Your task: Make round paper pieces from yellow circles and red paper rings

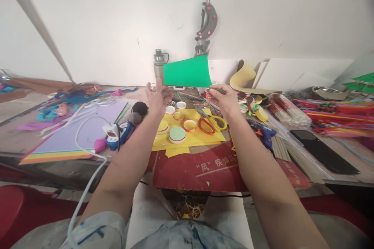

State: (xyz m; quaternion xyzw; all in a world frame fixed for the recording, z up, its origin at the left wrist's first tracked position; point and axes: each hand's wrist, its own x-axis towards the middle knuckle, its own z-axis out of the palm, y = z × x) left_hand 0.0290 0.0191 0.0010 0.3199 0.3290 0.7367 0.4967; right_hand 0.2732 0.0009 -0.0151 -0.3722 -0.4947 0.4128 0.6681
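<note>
A green sheet of paper [187, 71] is held up above the table between both hands. My left hand [156, 99] pinches its lower left corner, with the other fingers spread. My right hand [224, 99] is closed on its lower right edge. Below the hands lies yellow paper [193, 134] with several round ring-shaped lids [177, 135] on it and red-and-yellow scissors [210, 123].
Purple and coloured card sheets [84, 130] lie at left beside a blue glue gun [119, 134] with a white cable. A second blue glue gun [264, 132], a black phone [324, 151], sticks and pipe cleaners [336, 118] fill the right. A water bottle [158, 64] stands at the white wall.
</note>
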